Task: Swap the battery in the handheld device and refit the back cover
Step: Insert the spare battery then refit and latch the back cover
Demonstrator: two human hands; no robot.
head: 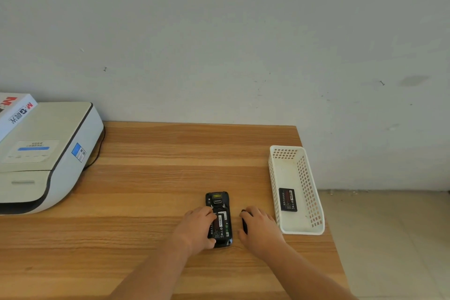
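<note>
A black handheld device (pixel 218 202) lies face down on the wooden table (pixel 151 178) with its back open. A battery (pixel 222 224) with a white label sits in its compartment. My left hand (pixel 198 226) rests on the device's left side, thumb at its lower edge and fingers on the battery. My right hand (pixel 259 226) lies just right of the device over a dark flat piece (pixel 244 223), probably the back cover, which shows only at its left edge. A second black battery (pixel 288 200) lies in the white basket (pixel 314 202).
A white perforated basket stands at the table's right edge. A large white printer (pixel 46 153) with a black cable (pixel 98 151) fills the left side, with a white box (pixel 14 112) on top. A grey wall runs behind the table. Tiled floor lies to the right.
</note>
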